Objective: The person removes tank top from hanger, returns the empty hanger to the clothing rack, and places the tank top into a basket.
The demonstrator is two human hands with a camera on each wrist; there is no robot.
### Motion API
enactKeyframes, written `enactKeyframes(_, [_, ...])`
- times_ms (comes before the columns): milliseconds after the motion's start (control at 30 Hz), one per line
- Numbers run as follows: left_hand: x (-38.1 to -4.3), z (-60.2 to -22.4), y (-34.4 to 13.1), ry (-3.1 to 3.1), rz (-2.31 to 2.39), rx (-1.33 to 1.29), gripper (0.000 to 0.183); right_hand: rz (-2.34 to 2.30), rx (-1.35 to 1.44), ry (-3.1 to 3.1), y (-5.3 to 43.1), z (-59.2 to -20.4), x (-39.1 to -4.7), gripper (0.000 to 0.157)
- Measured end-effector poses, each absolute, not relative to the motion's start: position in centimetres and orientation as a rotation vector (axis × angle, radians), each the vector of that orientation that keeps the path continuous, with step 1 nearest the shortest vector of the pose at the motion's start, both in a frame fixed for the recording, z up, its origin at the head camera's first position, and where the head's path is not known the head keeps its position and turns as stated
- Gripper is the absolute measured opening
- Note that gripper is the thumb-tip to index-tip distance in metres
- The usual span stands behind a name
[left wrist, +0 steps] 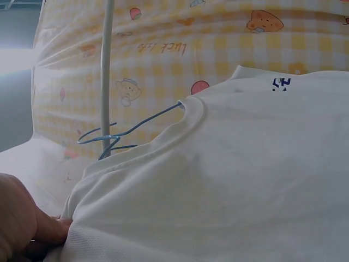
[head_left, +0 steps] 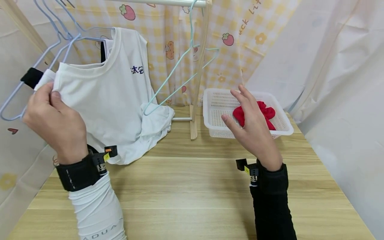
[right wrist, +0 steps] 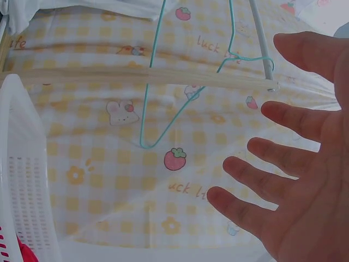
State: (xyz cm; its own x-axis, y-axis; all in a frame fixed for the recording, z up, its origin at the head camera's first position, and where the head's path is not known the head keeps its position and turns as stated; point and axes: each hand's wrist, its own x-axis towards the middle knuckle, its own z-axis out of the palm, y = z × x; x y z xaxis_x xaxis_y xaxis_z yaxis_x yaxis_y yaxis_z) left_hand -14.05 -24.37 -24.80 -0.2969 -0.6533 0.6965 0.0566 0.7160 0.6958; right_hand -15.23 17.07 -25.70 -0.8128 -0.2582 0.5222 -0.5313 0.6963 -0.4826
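A white T-shirt [head_left: 120, 96] with small dark lettering hangs at the left, its lower part bunched on the table. My left hand [head_left: 57, 123] pinches its shoulder edge between thumb and fingers. In the left wrist view, the thumb side of that hand [left wrist: 24, 218] grips the white cloth, and a blue wire hanger [left wrist: 147, 120] runs into the neckline. My right hand [head_left: 255, 130] holds nothing, fingers spread, and overlaps a white basket [head_left: 207, 110] with red cloth [head_left: 267, 111] inside. All its fingers show spread in the right wrist view.
An unused turquoise hanger [head_left: 169, 77] hangs from the rack's rail [head_left: 168, 2] beside its wooden upright [head_left: 200, 66]. More blue hangers crowd the left, one with a black piece [head_left: 32, 77] on it. A yellow checked curtain [head_left: 177, 30] backs the wooden table [head_left: 186, 186].
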Motion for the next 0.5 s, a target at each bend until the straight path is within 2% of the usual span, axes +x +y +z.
enactKeyframes(500, [-11.5, -23.6, -24.5, -1.652, -0.788, 0.493, 0.029, 0.896, 0.596, -2.482, 17.4, -25.6, -15.3, 0.073])
